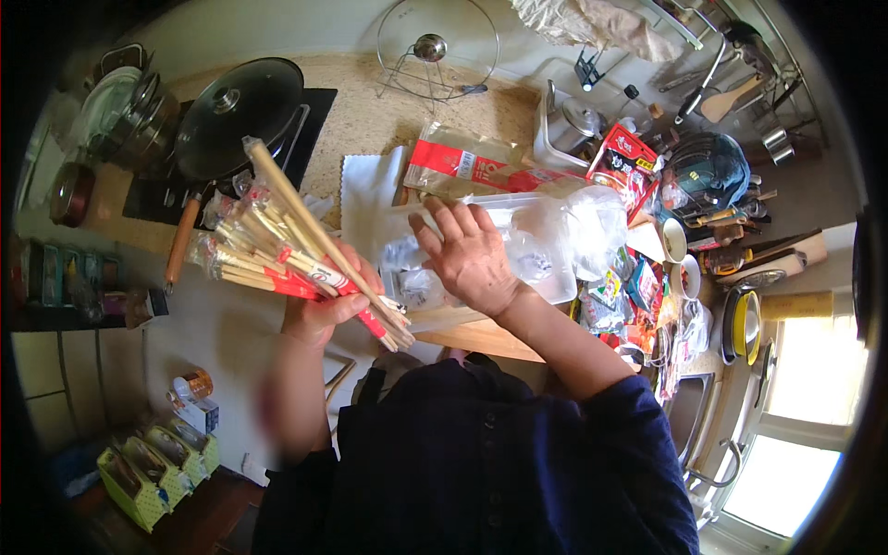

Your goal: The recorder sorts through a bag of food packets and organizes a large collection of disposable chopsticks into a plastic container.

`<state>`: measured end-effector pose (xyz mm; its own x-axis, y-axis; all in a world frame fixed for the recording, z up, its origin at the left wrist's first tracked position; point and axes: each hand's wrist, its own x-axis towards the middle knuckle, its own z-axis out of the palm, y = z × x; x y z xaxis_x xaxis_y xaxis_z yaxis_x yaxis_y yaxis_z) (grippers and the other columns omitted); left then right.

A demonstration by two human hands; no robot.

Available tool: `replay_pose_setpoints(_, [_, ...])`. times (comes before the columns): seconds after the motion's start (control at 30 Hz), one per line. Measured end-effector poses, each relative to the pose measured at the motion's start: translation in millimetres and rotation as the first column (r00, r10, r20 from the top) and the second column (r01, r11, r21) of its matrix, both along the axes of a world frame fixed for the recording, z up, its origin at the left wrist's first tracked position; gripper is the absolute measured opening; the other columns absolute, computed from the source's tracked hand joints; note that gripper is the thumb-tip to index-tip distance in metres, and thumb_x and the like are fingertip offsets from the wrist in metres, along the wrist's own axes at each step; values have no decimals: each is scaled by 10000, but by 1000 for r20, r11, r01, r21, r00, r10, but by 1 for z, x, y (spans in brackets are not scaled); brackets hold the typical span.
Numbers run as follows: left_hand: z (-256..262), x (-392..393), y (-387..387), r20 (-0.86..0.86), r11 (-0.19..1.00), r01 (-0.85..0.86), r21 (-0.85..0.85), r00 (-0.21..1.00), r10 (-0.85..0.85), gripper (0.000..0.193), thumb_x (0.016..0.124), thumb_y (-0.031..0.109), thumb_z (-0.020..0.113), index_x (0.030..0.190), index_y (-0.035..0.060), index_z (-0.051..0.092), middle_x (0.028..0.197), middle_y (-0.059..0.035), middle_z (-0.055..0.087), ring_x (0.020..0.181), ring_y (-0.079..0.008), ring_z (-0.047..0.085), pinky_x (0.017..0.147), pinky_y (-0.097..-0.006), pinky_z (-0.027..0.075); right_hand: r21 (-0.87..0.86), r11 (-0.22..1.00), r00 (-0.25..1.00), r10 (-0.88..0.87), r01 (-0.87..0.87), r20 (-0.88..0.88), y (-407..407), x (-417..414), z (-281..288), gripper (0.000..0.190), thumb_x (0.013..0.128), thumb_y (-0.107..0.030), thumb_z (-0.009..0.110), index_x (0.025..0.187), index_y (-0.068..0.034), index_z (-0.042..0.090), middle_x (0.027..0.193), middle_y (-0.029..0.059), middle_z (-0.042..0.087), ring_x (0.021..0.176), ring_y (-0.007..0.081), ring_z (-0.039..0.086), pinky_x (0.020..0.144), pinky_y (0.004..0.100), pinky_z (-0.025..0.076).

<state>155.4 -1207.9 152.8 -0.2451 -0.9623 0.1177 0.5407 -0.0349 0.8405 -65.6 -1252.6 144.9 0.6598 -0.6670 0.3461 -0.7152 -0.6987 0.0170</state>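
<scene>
My left hand (326, 305) grips a bundle of wrapped wooden chopsticks (291, 250), several with red and white paper bands and clear plastic sleeves. The bundle slants from upper left to lower right. My right hand (461, 253) hangs over a translucent plastic container (565, 281), fingers spread, apparently holding nothing. Clear plastic bags and small packets lie in the container. Just behind it rests a flat plastic package with a red band (451, 163). A light blue cloth (368, 187) lies to the left of the container.
A lidded wok (239, 118) stands on the black cooktop at back left, its wooden handle (182, 239) pointing toward me. A glass lid (430, 48) leans at the wall. Seasoning packets (607, 298), cups (673, 239) and a white bin (544, 139) crowd the right, near a sink (690, 416).
</scene>
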Motion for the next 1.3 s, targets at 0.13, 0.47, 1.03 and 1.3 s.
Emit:
replay_pose_setpoints(0.13, [14,-19,-12,71,996,43,-77,997,-37,345,698,-60,641,996,52,508,863,-91,611,870,-206,612,794,-365,510,72,995,997,-70,69,13,-11,1,-6,556,649,-206,716,1160,-64,551,1120,127,548,1032,273,539,850,401,471])
replay_pose_setpoints(0.47, [-7,-89,-30,366,991,97,90,922,-124,296,681,17,743,952,42,625,883,-31,630,818,-116,595,728,-271,502,410,907,894,-262,100,363,-20,-99,2,368,751,-236,744,1014,-15,612,1034,173,615,933,345,621,800,408,512])
replay_pose_setpoints(1.03, [-22,-85,-39,398,985,-137,102,914,86,279,708,-14,734,972,16,649,884,-42,670,769,-112,636,717,-264,523,674,569,875,-403,470,-269,-2,-74,-40,796,643,-342,773,1221,83,429,954,204,662,923,353,651,812,409,508])
replay_pose_setpoints(1.3, [-6,-81,-31,642,949,275,153,702,-307,348,684,40,753,1013,46,643,879,-35,674,794,-106,617,732,-284,507,518,853,913,-257,60,318,-50,-88,-18,368,682,-250,690,989,-52,647,920,204,666,907,377,632,787,422,498])
